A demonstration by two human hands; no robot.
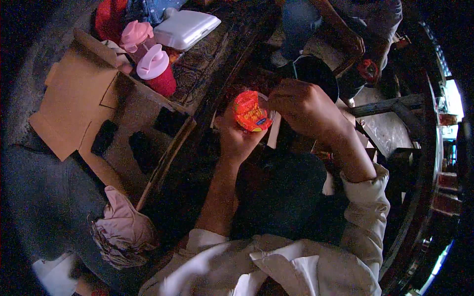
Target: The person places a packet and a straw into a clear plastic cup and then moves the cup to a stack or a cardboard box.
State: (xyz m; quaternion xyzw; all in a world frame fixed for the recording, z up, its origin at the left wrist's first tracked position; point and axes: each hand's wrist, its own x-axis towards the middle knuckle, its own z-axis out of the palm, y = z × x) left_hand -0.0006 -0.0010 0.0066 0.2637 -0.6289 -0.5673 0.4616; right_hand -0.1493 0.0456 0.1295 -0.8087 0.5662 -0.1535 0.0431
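Note:
My left hand is closed round a small round container with a shiny red top or label printed in yellow. A pale, see-through rim shows at its right side. Against that rim my right hand is bent inward, its fingers pressed together. What those fingers pinch, if anything, is hidden behind them. Both hands are held up in front of me, above my dark-clad lap.
On my left an open cardboard box holds several dark objects. Beyond it are a pink-lidded red cup, another pink-lidded cup and a white foam food box. A person in a pink cap is at lower left; another person's hand is opposite.

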